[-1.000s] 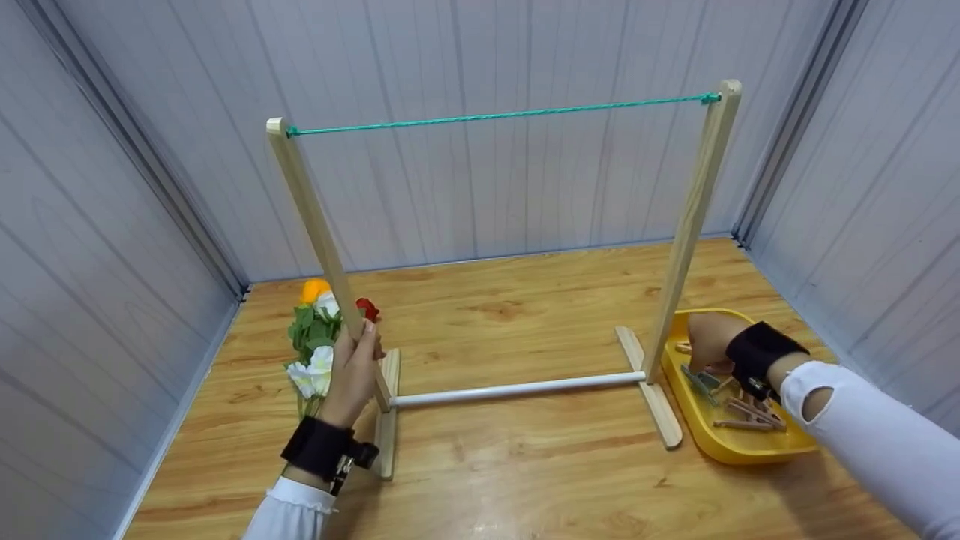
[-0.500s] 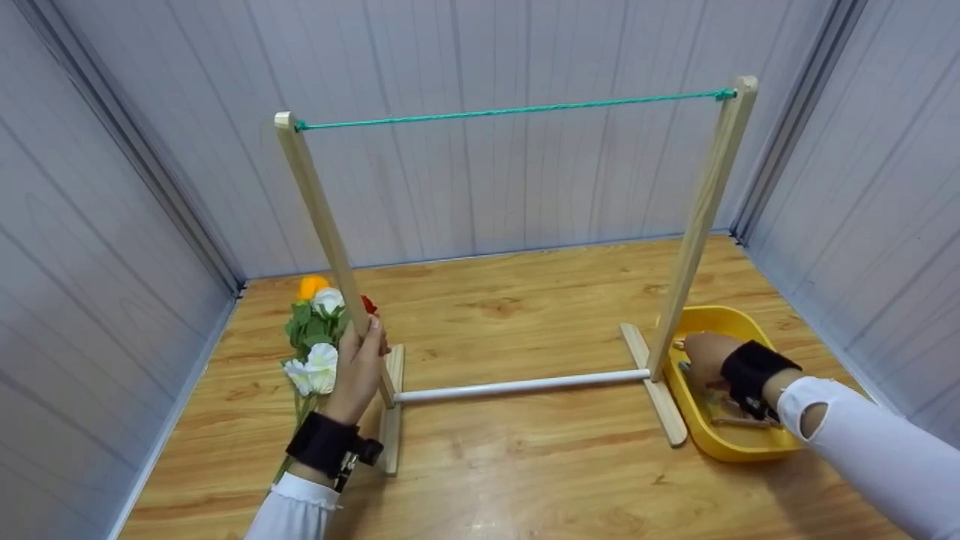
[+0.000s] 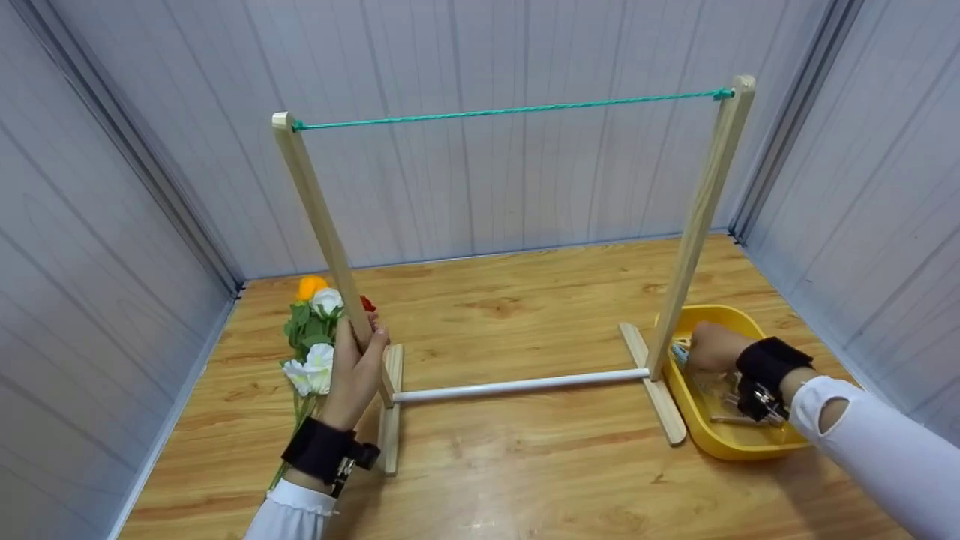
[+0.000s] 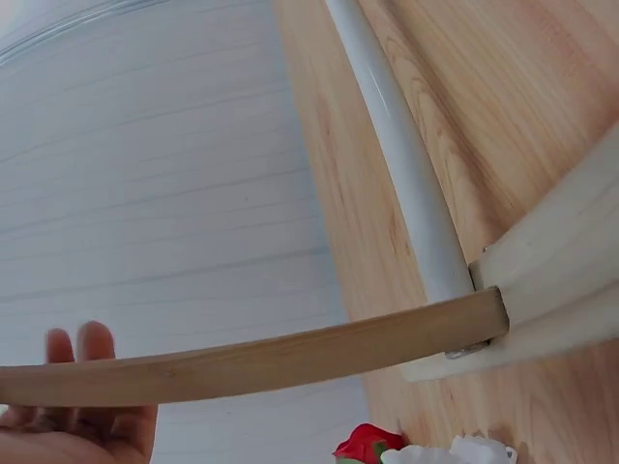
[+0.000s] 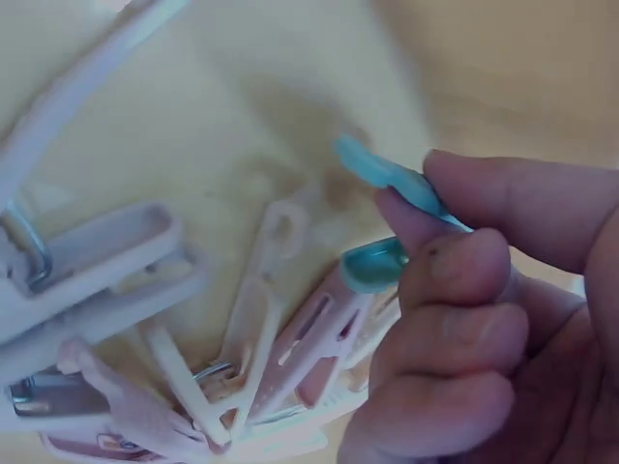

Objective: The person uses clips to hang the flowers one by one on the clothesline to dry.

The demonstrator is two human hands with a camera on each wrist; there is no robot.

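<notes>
A wooden drying rack with a green cord (image 3: 510, 112) strung across its top stands on the wooden table. My left hand (image 3: 356, 367) grips its left post (image 3: 322, 240), seen from below as the left post (image 4: 242, 362) with fingers (image 4: 82, 348) behind it. My right hand (image 3: 712, 346) is in the yellow tray (image 3: 731, 442) beside the right post (image 3: 697, 217) and pinches a teal clothespin (image 5: 392, 179) between thumb and fingers (image 5: 464, 290), above a pile of pale pink clothespins (image 5: 174, 329).
Artificial flowers (image 3: 311, 337), white, orange and red, lie left of the rack base; the red flower (image 4: 372, 445) shows in the left wrist view. A white crossbar (image 3: 517, 386) joins the rack's feet. Grey panel walls close in on three sides.
My right hand has pinched a teal clothespin and lifted it slightly toward the tray's near-left corner. The left hand keeps its grip on the post.
</notes>
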